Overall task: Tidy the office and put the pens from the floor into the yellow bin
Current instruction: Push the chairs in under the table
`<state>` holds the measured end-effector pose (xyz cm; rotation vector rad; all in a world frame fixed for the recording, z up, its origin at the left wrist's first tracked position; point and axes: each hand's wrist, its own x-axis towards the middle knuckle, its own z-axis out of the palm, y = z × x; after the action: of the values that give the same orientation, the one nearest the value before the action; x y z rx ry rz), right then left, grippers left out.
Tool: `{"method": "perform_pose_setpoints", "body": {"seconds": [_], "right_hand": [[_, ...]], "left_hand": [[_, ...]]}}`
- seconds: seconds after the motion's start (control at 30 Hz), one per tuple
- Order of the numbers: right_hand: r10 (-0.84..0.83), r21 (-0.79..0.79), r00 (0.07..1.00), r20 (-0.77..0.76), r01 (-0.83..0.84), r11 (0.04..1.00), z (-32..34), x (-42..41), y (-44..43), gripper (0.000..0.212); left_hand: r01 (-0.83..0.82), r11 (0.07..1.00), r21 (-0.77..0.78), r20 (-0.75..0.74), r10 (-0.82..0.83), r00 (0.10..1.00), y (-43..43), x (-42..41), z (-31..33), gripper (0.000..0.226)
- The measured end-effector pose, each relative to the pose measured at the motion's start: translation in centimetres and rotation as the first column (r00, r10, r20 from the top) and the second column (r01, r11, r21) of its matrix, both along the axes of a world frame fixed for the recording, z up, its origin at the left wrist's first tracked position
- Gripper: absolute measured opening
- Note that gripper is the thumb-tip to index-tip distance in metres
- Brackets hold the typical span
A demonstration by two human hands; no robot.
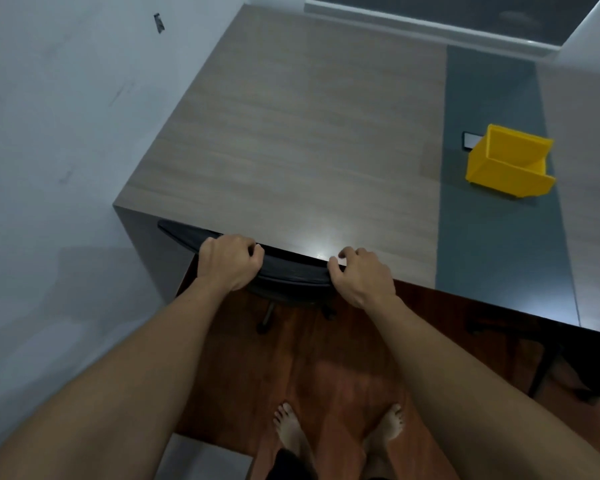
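A black office chair [291,268] is tucked under the front edge of the wooden desk [291,140]. Only its backrest top and part of its wheeled base show. My left hand [227,265] grips the top of the backrest on the left. My right hand [361,277] grips it on the right, fingers curled over the rim. The yellow bin [510,164] stands on the desk's grey-blue strip at the right, its inside looking bare. No pens show on the visible floor.
A white wall [49,133] runs along the left of the desk. A small dark phone-like object [471,141] lies behind the bin. My bare feet [340,427] stand on the reddish wood floor. Dark chair legs [548,362] show under the desk at right.
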<state>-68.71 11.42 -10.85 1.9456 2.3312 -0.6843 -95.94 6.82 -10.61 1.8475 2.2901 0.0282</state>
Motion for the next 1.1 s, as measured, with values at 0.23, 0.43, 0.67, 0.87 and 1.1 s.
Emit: {"method": "perform_pose_setpoints", "body": {"seconds": [0.23, 0.43, 0.67, 0.87, 1.1], "right_hand": [[0.003, 0.071, 1.000, -0.031, -0.001, 0.997, 3.1, 5.1, -3.9, 0.080], [-0.059, 0.078, 0.997, -0.041, 0.062, 0.995, 6.0, 13.3, -6.3, 0.080], [-0.130, 0.120, 0.989, -0.065, 0.138, 0.983, 8.5, 24.5, -9.3, 0.078], [-0.186, 0.130, 0.974, -0.132, 0.203, 0.970, 9.4, 35.3, -11.4, 0.081], [-0.195, 0.137, 0.971, -0.135, 0.213, 0.967, 9.1, 44.9, -11.8, 0.082]], "left_hand": [[0.022, 0.999, 0.041, 0.286, -0.033, 0.958, -1.4, 3.5, 4.9, 0.050], [0.043, 0.992, 0.116, 0.374, -0.084, 0.924, -4.6, 10.0, 7.9, 0.052], [0.088, 0.982, 0.168, 0.376, -0.146, 0.915, -6.8, 19.9, 10.2, 0.046], [0.111, 0.978, 0.178, 0.384, -0.173, 0.907, -7.8, 29.2, 11.8, 0.047], [0.115, 0.980, 0.163, 0.374, -0.169, 0.912, -8.6, 37.7, 10.6, 0.046]]}}
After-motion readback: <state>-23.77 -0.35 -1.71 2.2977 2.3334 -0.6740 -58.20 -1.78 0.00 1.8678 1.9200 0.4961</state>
